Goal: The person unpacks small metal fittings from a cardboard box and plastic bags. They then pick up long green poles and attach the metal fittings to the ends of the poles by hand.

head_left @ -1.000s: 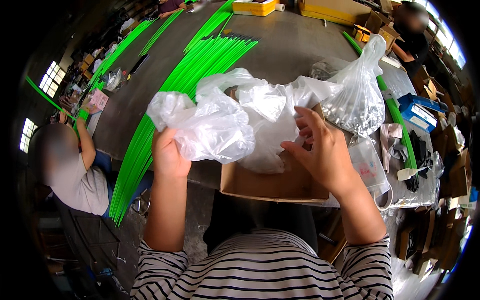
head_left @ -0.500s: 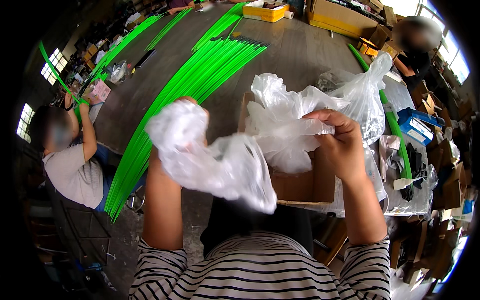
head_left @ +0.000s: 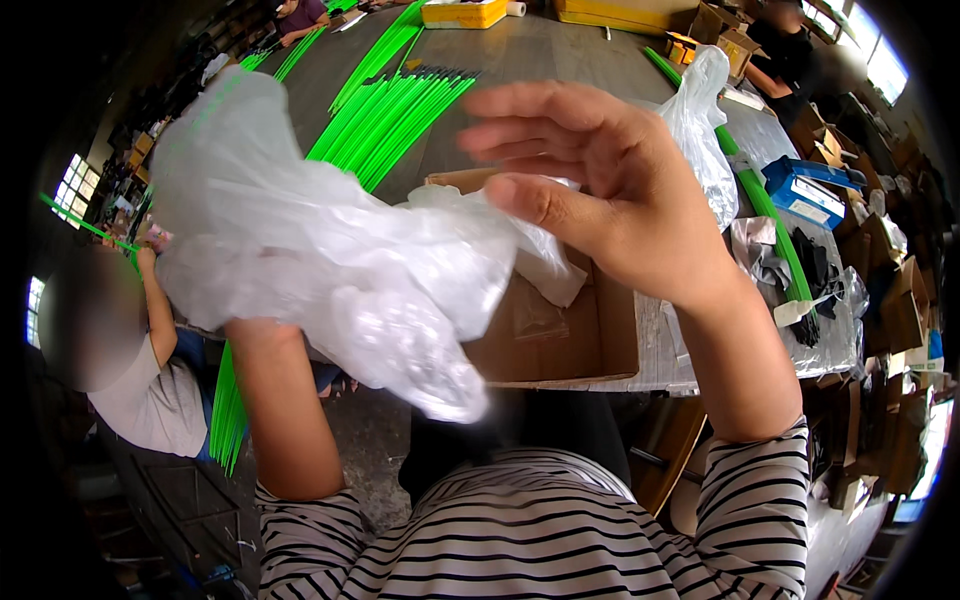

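A crumpled, translucent plastic bag (head_left: 320,240) is bunched up in front of me on the left. My left hand (head_left: 262,328) holds it from behind; the bag hides the fingers, and only the wrist and forearm show. My right hand (head_left: 610,165) is raised over an open cardboard box (head_left: 605,345), its fingers apart and slightly blurred, with nothing in them. Inside the box lie more clear plastic (head_left: 550,265) and a small flat clear packet (head_left: 540,318).
Long green rods (head_left: 395,125) lie bundled across the table (head_left: 545,60). Another clear bag (head_left: 700,130), a second green bundle (head_left: 765,205) and a blue box (head_left: 810,190) are at the right. A yellow bin (head_left: 465,12) stands far off. A co-worker (head_left: 150,370) sits at the left.
My right hand has let go of the plastic over the box and risen toward the left, opening. The bag at my left hand has moved left and spread out larger.
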The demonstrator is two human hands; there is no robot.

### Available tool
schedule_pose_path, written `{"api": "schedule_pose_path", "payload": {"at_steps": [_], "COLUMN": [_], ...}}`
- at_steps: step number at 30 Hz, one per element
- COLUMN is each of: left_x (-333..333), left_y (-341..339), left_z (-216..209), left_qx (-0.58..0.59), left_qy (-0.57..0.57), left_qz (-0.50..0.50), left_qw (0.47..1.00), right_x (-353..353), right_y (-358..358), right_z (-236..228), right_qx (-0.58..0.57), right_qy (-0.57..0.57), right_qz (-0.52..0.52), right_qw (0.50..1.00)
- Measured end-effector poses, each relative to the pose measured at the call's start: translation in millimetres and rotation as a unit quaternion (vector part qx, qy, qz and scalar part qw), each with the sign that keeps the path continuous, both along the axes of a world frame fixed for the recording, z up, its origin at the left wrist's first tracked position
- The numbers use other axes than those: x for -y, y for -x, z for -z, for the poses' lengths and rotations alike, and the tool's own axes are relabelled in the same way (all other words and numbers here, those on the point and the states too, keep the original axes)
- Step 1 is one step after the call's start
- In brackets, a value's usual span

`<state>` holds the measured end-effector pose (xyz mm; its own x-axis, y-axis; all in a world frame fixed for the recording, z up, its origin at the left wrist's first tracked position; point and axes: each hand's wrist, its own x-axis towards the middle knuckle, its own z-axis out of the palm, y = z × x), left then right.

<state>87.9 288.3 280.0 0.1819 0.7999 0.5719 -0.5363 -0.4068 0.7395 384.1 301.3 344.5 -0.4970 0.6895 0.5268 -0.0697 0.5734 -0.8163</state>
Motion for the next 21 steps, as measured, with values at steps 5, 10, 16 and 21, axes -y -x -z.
{"api": "schedule_pose_path", "payload": {"at_steps": [5,10,16,21], "left_x": [-0.1,0.9,10.3,10.0], "left_y": [-2.0,30.6,47.6,46.0], "left_z": [-32.3,-28.1,-24.3,-16.8], "left_qx": [0.110,0.112,0.144,0.155], "left_qy": [0.094,0.056,0.071,0.084], "left_qz": [-0.225,-0.314,-0.309,-0.312], "left_qw": [0.963,0.941,0.937,0.934], "right_x": [-20.3,-39.3,-54.7,-42.9], "right_y": [-14.9,-23.1,-54.5,-62.6], "right_z": [70.6,92.4,50.0,38.3], "right_qx": [0.301,0.424,0.140,0.122], "right_qy": [-0.235,-0.163,-0.144,0.024], "right_qz": [0.231,0.247,0.429,0.385], "right_qw": [0.895,0.856,0.881,0.914]}}
